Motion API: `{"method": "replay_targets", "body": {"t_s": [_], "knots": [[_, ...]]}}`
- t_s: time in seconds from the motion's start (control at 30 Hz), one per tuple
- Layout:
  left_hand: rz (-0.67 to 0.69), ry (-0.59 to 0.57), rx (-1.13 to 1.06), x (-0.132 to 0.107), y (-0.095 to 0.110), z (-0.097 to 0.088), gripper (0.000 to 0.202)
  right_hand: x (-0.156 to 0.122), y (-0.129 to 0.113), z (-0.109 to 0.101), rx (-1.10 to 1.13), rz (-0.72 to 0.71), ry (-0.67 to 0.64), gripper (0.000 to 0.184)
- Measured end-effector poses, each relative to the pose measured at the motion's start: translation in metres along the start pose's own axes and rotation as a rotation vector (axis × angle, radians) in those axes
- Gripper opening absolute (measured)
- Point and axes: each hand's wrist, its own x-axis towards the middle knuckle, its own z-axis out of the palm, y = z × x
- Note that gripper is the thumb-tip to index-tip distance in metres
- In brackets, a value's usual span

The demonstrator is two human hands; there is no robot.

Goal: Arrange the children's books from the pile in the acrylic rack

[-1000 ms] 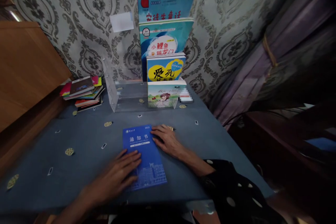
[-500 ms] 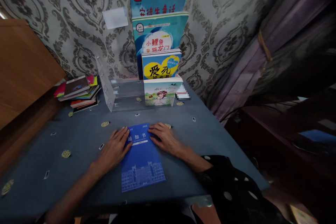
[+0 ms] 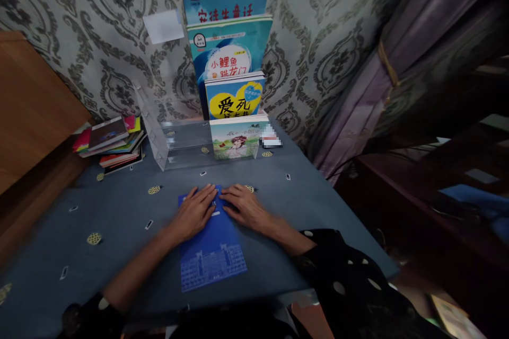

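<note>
A blue booklet (image 3: pixel 212 257) with white lettering and a printed building lies flat on the table near its front edge. Across its upper part rests my left hand (image 3: pixel 195 212), open, its fingers stretched flat and covering most of the title. My right hand (image 3: pixel 245 206) lies open at the booklet's upper right edge, fingertips touching the cover. Neither hand grips anything. Beyond the hands stands a clear acrylic stepped rack (image 3: pixel 153 132), holding several upright picture books (image 3: pixel 234 100) on its right side.
A stack of books (image 3: pixel 115 140) lies at the back left beside a wooden panel (image 3: pixel 35 106). The table (image 3: pixel 278 190) has a grey-blue pineapple-print cover. A white paper (image 3: pixel 164 26) shows against the patterned wall. A tied curtain (image 3: pixel 358 111) hangs at the right, above dark furniture (image 3: pixel 389 196).
My left hand has slid right from the booklet's left edge onto its cover, over the title. My right hand stays by the right edge. The whole view has shifted slightly.
</note>
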Motion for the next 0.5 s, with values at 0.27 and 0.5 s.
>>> {"method": "replay_targets", "body": {"t_s": [0.27,0.5], "knots": [[0.039,0.012,-0.041,0.012,-0.001,0.005,0.045,0.0,0.0,0.001,-0.029,-0.003,0.0,0.024],[0.034,0.099,-0.002,0.009,0.001,0.011,0.039,0.001,0.003,0.002,-0.002,0.018,-0.021,0.026]]}}
